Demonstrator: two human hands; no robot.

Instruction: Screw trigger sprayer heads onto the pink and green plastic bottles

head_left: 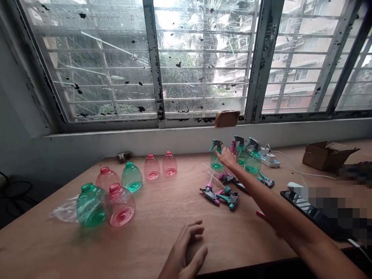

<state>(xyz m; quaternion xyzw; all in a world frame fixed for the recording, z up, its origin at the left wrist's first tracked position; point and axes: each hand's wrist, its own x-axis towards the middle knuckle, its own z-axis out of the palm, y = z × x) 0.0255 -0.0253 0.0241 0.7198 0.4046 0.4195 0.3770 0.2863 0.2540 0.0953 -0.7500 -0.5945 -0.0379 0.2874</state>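
One upright green spray bottle [216, 164] stands toward the far edge of the table [162, 205], at the nearer right hand [228, 157], opening and hold undetermined; left hand [184, 252] half-open, empty, by the near edge.

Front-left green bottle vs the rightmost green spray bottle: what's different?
Top: the front-left green bottle has a bare neck; the rightmost green spray bottle carries a trigger sprayer.
Place: the front-left green bottle stands beside a clear plastic bag; the rightmost green spray bottle stands beside a white power strip.
Shared: both are see-through green.
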